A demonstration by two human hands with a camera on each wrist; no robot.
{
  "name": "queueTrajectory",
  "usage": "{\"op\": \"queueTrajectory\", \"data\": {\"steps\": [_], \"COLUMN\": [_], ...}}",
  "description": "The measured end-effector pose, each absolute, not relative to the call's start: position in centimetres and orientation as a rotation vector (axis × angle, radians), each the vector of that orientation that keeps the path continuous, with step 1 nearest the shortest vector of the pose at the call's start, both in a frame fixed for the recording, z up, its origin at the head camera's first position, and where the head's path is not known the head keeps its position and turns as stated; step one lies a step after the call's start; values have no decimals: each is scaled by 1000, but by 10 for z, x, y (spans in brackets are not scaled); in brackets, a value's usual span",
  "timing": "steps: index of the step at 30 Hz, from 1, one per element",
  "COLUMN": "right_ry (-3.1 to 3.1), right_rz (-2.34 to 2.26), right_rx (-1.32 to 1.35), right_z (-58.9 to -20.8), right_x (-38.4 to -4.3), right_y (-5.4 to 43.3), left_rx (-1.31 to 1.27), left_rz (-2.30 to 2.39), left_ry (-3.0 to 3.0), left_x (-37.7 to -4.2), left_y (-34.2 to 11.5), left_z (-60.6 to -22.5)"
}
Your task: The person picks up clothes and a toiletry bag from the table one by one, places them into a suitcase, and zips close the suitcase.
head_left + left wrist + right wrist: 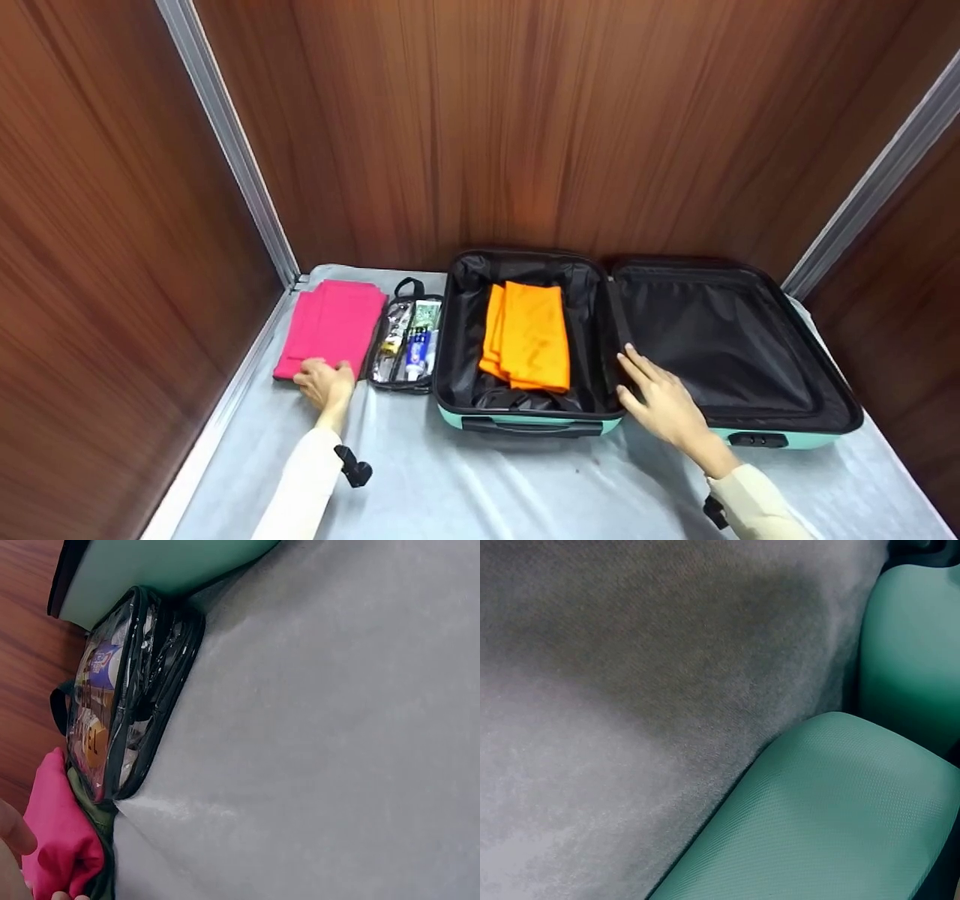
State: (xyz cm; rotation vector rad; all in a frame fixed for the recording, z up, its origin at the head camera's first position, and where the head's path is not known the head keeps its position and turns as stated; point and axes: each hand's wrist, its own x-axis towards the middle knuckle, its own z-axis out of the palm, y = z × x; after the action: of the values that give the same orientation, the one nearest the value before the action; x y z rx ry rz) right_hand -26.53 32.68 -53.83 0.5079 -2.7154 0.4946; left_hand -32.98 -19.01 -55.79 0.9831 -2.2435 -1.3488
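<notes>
At the near edge of a folded pink cloth (331,319), my left hand (326,384) pinches the fabric with curled fingers. In the left wrist view the pink cloth bunches between thumb and fingertips, and a dark green cloth (105,840) shows under it. My right hand (664,405), fingers extended, is over the near end of the hinge side of an open suitcase (525,418), mint green outside with black lining. Inside the suitcase's left half is a folded orange cloth (534,334). The right wrist view shows the green shell (832,802) but no hand.
Between the pink cloth and the suitcase lies a clear toiletry pouch (405,387) with black trim, containing a toothpaste tube (418,352) and other small items. The suitcase's other half (720,337) lies flat at right. Wooden panels (480,135) enclose the pale covered table (465,487).
</notes>
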Motion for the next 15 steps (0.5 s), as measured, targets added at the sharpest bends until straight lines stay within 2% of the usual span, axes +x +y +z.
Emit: {"op": "queueTrajectory", "data": {"steps": [15], "right_ry": [-2686], "right_rz": [502], "right_rx": [517], "right_z": [-540], "right_x": [-265], "right_y": [326], "left_rx": [1152], "left_rz": [-1563], "left_ry": [-2171], "left_x": [-321], "left_y": [-193], "left_z": [-559]}}
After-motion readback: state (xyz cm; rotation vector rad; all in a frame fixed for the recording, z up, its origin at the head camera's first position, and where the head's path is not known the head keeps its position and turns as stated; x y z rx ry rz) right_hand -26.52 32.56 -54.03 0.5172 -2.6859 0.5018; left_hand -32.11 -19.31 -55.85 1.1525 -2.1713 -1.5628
